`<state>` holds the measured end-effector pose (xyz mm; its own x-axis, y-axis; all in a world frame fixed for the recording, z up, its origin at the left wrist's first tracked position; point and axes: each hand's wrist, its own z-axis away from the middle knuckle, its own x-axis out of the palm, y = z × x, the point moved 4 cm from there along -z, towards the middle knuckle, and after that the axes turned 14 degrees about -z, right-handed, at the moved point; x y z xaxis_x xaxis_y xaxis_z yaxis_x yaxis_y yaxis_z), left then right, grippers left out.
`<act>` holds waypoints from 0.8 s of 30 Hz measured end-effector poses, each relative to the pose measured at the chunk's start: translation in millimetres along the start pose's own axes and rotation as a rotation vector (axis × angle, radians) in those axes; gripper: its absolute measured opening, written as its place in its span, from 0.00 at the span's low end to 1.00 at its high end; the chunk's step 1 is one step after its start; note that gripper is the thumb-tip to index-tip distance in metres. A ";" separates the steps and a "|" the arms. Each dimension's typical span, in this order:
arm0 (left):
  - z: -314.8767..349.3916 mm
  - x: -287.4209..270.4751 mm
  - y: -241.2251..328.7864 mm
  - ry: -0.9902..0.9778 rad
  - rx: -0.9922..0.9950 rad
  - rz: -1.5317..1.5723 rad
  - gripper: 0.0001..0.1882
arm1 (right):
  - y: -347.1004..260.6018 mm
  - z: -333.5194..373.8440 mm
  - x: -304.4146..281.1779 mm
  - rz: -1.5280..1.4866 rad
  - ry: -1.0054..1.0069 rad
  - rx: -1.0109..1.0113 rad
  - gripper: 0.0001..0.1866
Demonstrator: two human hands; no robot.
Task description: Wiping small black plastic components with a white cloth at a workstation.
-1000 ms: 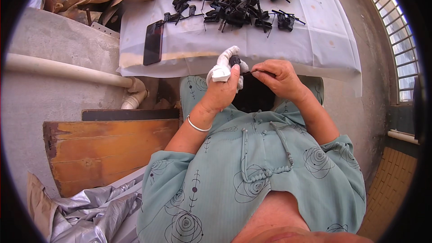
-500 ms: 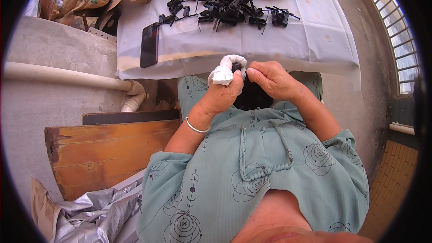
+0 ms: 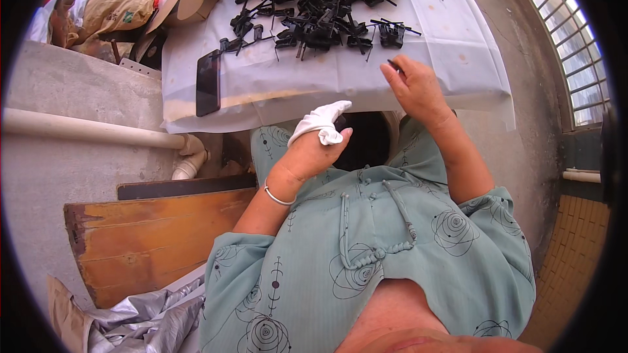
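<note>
Right hand has left lap, now over table's near edge, pinching thin black pin. Left hand, white-wrapped fingers curled on small black part, stays at lap. Step: fetching piece from black parts pile at far edge. Next calls for careful pin alignment.

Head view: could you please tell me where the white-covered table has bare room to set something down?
The white cover lies bare along the near edge between the dark phone and the right hand, and at the right end. The far middle is crowded with black parts.
</note>
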<state>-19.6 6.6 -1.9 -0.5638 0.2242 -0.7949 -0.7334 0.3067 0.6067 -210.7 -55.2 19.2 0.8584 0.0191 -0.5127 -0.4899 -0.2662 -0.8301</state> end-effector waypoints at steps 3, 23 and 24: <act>-1.0 -6.2 2.0 0.163 0.126 -0.327 0.22 | 26.3 -29.9 -19.6 0.332 0.213 -0.051 0.15; -41.5 13.0 6.3 0.524 0.313 -0.198 0.14 | 23.3 -6.9 -8.6 0.341 0.136 -0.149 0.10; -42.1 15.2 3.9 0.516 0.300 -0.159 0.13 | 29.5 -8.6 -8.3 0.385 0.080 -0.109 0.09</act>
<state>-47.0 -27.8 -11.2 -0.6227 -0.2989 -0.7231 -0.7267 0.5635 0.3929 -231.0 -71.6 0.9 0.6265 -0.1758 -0.7593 -0.7625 -0.3402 -0.5504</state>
